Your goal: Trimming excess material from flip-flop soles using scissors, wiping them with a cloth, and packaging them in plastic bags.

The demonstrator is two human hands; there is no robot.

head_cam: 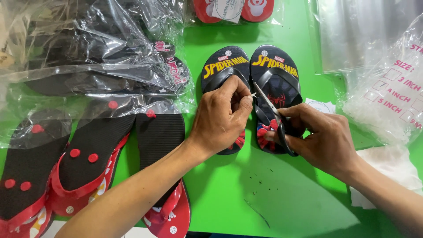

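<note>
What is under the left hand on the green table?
The left hand lies over the left dark blue sandal. Its toe end and a bit of red heel print show; the middle of the strap and footbed is hidden.

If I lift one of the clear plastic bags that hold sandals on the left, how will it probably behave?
The clear plastic bag looks thin and wrinkled, so it would probably sag and crinkle. Its glossy film may be slippery to grip. The dark sandals inside seem loose, so they could shift toward the lower end.

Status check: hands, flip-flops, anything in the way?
Left hand pinches small white tag. Right hand holds scissors, blades at tag. Dark flip-flop pair underneath. Nothing blocking.
</note>
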